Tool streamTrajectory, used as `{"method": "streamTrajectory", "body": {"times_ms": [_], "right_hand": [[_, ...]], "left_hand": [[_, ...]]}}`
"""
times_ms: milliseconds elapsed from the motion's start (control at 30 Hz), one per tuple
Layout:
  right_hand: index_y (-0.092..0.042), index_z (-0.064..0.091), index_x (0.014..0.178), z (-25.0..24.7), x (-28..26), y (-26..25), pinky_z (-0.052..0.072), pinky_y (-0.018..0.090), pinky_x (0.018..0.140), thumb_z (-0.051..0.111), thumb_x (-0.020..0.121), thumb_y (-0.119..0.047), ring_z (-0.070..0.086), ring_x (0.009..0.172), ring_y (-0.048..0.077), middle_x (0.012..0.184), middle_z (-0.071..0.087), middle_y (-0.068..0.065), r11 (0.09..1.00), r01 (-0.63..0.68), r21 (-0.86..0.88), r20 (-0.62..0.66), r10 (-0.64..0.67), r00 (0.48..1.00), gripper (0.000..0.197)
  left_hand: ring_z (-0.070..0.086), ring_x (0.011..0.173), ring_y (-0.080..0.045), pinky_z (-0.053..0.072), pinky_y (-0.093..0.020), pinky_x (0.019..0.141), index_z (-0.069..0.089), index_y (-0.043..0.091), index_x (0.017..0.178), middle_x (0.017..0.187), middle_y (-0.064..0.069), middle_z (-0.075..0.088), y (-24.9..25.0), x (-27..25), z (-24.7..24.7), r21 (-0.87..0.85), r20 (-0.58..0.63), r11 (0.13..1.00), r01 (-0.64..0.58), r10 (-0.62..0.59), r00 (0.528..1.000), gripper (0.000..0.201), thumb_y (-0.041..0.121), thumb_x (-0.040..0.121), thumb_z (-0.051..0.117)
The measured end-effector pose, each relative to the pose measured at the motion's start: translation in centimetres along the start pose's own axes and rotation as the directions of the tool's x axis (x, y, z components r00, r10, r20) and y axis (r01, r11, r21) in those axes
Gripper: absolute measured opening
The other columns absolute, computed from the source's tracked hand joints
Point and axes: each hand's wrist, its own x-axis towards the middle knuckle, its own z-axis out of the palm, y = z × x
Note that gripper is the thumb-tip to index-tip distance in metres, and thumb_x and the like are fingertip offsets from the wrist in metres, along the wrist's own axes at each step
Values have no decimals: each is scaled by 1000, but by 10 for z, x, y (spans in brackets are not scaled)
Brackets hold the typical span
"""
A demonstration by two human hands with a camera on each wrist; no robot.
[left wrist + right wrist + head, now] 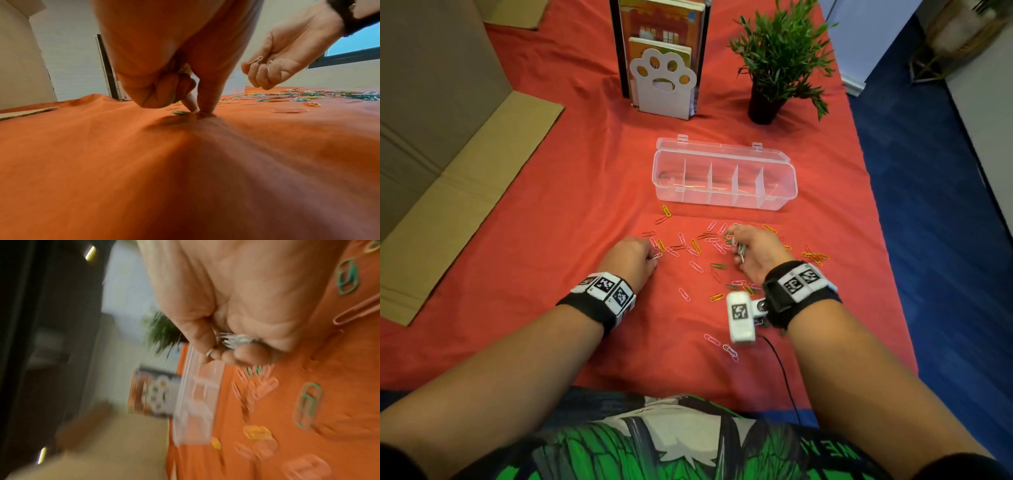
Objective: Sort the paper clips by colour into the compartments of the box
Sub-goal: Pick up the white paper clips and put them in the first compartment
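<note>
Early stage: clear compartment box (pixel 724 178), frame centre, looks empty across its 5 compartments. Paper clips (pixel 697 246) mostly scattered on the red tabletop (pixel 571 192) below it. Right hand (pixel 755 248) grip holds a bunch of white clips (pixel 236 339); left hand (pixel 631 255) pinches 1 clip (pixel 656 255) at the cloth.

Red cloth-covered counter (pixel 571 192) carries: clear plastic compartment box (pixel 724 179), lid open; scattered coloured wire paper clips (pixel 697 246); potted green plant (pixel 780 61); white paw-shaped bookend (pixel 664 85); flattened brown cardboard (pixel 458 192).
</note>
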Motion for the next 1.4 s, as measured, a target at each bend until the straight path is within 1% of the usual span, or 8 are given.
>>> {"method": "streamTrajectory", "body": {"times_ms": [133, 267, 400, 500, 700, 1067, 1233, 1400], "right_hand": [[-8, 57, 78, -31, 6, -10, 39, 18, 43, 41, 89, -13, 47, 51, 13, 57, 49, 1, 868, -181, 463, 83, 161, 983, 20], [-13, 59, 77, -41, 22, -11, 32, 14, 34, 53, 85, -11, 40, 37, 7, 62, 46, -1, 994, -112, -14, -136, 109, 985, 11], [-17, 65, 70, -35, 37, -13, 45, 26, 60, 60, 82, -14, 57, 71, 19, 82, 66, 7, 697, 75, -713, -118, -224, 967, 13], [-12, 70, 90, -25, 41, -7, 46, 27, 81, 54, 85, -16, 63, 95, 26, 102, 70, 10, 431, 102, -897, -33, -294, 955, 18], [-11, 71, 89, -22, 43, -14, 50, 31, 85, 51, 79, -4, 64, 92, 26, 94, 69, 10, 457, 164, -874, 1, -337, 942, 24], [0, 51, 108, -15, 51, -12, 49, 43, 82, 44, 82, 3, 50, 108, 35, 116, 47, 16, -121, 189, -974, 223, -441, 869, 28], [-2, 58, 91, -18, 50, -20, 48, 39, 78, 50, 78, -2, 56, 94, 35, 103, 55, 18, 103, 270, -957, 194, -462, 865, 16], [-19, 50, 68, -13, 39, -32, 38, 21, 46, 53, 75, -1, 50, 54, 14, 65, 55, 1, 778, 189, -599, -9, -243, 970, 20]], "left_hand": [[59, 95, -35, 48, -41, 83, 63, 6, 89, 99, -19, 63, 1, 0, 3, 54, 36, 998, -14, 12, 999, 17, 18, 85, 52], [54, 71, -29, 44, -34, 67, 55, 12, 75, 73, -9, 60, 10, -1, -5, -217, 113, 963, 158, -135, 984, 14, 18, 85, 49], [34, 37, -12, 25, -15, 39, 44, 16, 60, 48, 1, 44, 20, -4, -19, -794, 551, 152, 589, -229, 803, 14, 15, 73, 40], [44, 41, -13, 36, -16, 42, 54, 13, 61, 52, -1, 53, 19, -6, -27, -796, 605, -102, 597, -95, 791, 16, 21, 67, 41], [49, 46, -7, 41, -13, 40, 54, 16, 79, 61, 2, 54, 30, 0, -22, -820, 535, 115, 561, -197, 822, 22, 12, 92, 36], [52, 65, -13, 46, -18, 50, 53, 12, 88, 79, -3, 55, 57, 41, -56, -903, 379, 142, 406, -184, 907, 18, 5, 91, 36], [42, 64, -13, 39, -22, 58, 46, 9, 87, 72, -2, 43, 67, 78, -95, -950, 286, 70, 304, -195, 938, 9, 5, 89, 39], [53, 70, -13, 48, -19, 56, 58, 5, 95, 83, -7, 55, 64, 106, -99, -943, 258, 120, 312, -332, 908, 17, 12, 80, 54]]}}
